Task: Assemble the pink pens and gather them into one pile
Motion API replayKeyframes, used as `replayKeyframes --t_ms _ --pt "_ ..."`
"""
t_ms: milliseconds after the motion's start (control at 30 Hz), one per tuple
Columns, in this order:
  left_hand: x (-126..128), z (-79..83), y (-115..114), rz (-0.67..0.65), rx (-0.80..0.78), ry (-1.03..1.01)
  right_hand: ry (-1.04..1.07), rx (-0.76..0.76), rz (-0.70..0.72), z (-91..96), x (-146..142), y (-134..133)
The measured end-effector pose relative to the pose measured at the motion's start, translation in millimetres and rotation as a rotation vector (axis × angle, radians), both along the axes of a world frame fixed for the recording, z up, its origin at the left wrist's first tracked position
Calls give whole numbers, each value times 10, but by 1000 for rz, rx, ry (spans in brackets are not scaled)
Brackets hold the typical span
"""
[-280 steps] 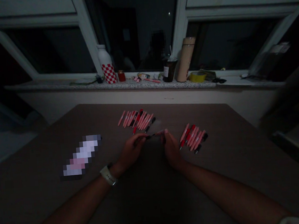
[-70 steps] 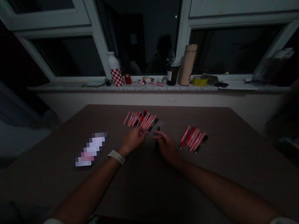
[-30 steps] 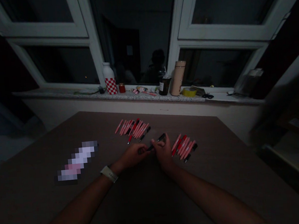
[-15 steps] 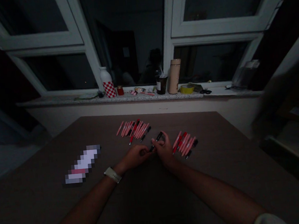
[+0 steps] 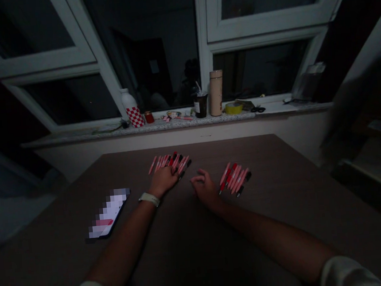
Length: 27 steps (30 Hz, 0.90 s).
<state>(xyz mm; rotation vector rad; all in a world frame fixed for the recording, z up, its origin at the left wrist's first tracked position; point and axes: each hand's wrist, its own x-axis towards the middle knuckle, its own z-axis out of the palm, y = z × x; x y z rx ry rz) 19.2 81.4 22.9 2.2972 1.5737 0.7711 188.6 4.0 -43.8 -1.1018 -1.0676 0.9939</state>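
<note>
My left hand [image 5: 162,181] lies at the near end of a fan of pink and red pens with black tips [image 5: 169,162], its fingers over the pens. No pen shows gripped in it. My right hand [image 5: 204,189] rests on the brown table [image 5: 200,249] with its fingers loosely curled, holding nothing. It sits between that fan and a second group of pink and red pens [image 5: 234,178]. Part of the first fan is hidden under my left fingers.
A phone with a pixelated screen [image 5: 108,213] lies left of my left wrist. Behind the table, a window sill holds a checkered bottle [image 5: 132,114], a dark jar [image 5: 201,105], a tan flask [image 5: 216,92], yellow tape [image 5: 233,108] and scissors [image 5: 258,109].
My hands have moved apart, and the black-tipped pen held between them is no longer there. My left hand now lies at the left fan. The view has tilted slightly upward.
</note>
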Motion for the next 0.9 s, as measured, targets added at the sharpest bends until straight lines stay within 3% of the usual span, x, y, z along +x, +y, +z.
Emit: replayKeyframes --t_ms 200,367,467,600,733,900 --pt "189 93 84 76 125 381 -61 19 7 34 4 -22" --pt "300 166 -26 127 139 441 -107 86 -47 95 1 -45" --pt "434 127 -129 -49 158 364 -118 177 -122 179 -10 -133" --pt "754 -19 -239 -367 -77 255 -313 506 -128 237 -34 -361" --pt "1118 -182 -287 -411 -138 158 -556 820 -114 228 -43 -546" --pt "1367 -318 -279 -366 -169 152 -579 844 -142 241 -6 -542"
